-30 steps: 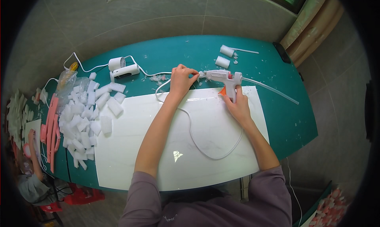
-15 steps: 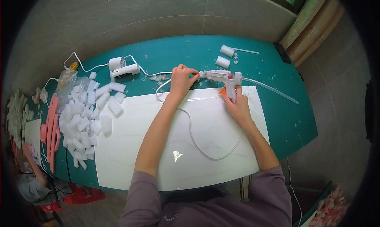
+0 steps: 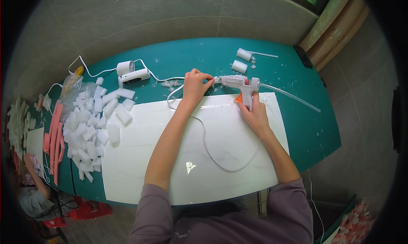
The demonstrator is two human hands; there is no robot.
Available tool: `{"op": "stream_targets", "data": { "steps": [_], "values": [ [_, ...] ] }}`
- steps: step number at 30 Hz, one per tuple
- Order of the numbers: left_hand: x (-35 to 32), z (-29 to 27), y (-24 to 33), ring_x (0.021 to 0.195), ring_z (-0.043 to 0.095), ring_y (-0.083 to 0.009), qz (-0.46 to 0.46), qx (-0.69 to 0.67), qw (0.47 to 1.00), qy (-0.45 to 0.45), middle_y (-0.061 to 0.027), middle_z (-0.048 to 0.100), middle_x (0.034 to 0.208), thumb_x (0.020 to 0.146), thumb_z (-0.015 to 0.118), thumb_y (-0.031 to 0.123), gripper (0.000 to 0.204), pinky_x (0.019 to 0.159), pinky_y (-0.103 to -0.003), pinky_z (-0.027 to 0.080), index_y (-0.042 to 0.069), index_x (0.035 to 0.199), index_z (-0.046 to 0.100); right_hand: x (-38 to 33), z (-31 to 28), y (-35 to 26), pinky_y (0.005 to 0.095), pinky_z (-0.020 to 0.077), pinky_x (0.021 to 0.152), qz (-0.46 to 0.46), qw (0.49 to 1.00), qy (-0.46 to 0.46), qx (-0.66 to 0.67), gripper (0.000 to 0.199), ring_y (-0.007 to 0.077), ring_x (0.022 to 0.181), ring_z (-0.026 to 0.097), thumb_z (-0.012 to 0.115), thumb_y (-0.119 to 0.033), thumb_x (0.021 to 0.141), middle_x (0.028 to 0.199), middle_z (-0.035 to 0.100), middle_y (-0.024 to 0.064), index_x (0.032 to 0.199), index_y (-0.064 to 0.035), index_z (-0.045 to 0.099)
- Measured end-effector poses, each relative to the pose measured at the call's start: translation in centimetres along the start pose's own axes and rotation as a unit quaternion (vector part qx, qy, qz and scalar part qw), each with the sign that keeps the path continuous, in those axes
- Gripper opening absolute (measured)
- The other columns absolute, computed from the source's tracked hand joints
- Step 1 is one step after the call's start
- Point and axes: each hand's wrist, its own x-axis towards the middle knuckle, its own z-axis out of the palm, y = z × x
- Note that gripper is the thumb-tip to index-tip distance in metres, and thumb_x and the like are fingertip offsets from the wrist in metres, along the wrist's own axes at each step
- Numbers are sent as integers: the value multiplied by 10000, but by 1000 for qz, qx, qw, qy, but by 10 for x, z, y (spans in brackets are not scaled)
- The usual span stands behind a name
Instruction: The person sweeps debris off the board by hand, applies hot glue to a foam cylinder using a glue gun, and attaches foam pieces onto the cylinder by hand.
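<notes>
A green bench (image 3: 310, 125) stands below a grey tiled wall (image 3: 170, 25), a beige curtain (image 3: 338, 27) hanging by its far right corner. A glossy white marbled board (image 3: 136, 154) reaches its near edge. At the board's far edge the right hand (image 3: 256, 114) is wrapped around a white hot glue gun (image 3: 236, 80); the left hand (image 3: 195, 87) pinches near its nozzle, on what I cannot tell. White foam pieces (image 3: 89, 135) heap toward the bench's left edge.
</notes>
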Motion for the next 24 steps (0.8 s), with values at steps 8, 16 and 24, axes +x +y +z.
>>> {"op": "stream_targets", "data": {
  "steps": [8,16,24],
  "values": [
    [0,-2,1,757,503,-178,1,-7,1000,-7,-41,576,640,671,687,184,91,741,-296,377,110,725,691,-1,-1,-4,421,485,606,3,1000,-1,-12,571,394,644,594,572,-192,739,744,592,266,1176,60,305],
    [0,-2,2,756,502,-176,2,-9,1000,-6,-40,579,641,670,687,183,91,736,-296,373,111,725,691,-1,0,-2,419,486,597,-3,1000,-2,-20,561,390,635,595,574,-199,741,735,592,264,1163,63,311],
    [0,-3,5,765,499,-180,-12,-7,1000,-12,-43,575,654,667,691,182,90,734,-295,375,114,726,692,-1,-1,-6,431,478,574,2,999,-7,-32,549,394,615,586,575,-193,739,716,589,257,1156,46,309]
  ]
}}
